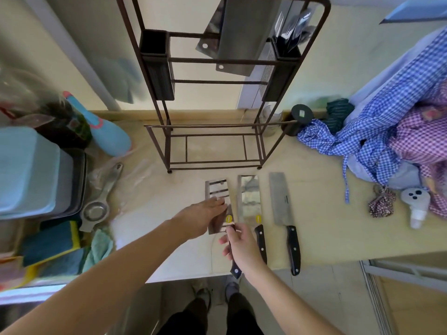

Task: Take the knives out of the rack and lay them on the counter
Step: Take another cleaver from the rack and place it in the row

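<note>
A dark brown metal rack (217,83) stands at the back of the beige counter (321,223). Three cleavers lie side by side in front of it. The right cleaver (281,199) and the middle cleaver (249,197) rest flat, black handles toward me. The left cleaver (217,192) has a shiny blade with a yellow sticker. My right hand (242,247) is closed around its black handle at the counter's front edge. My left hand (205,218) rests with its fingers on that blade. Two more cleaver blades (232,39) hang in the top of the rack.
A checked blue and pink cloth pile (399,131) covers the right end. A metal strainer (101,197), a blue bottle (101,126), a blue tub (29,172) and sponges (50,245) crowd the left side. A black spool (300,117) and a white sprayer (416,206) sit to the right.
</note>
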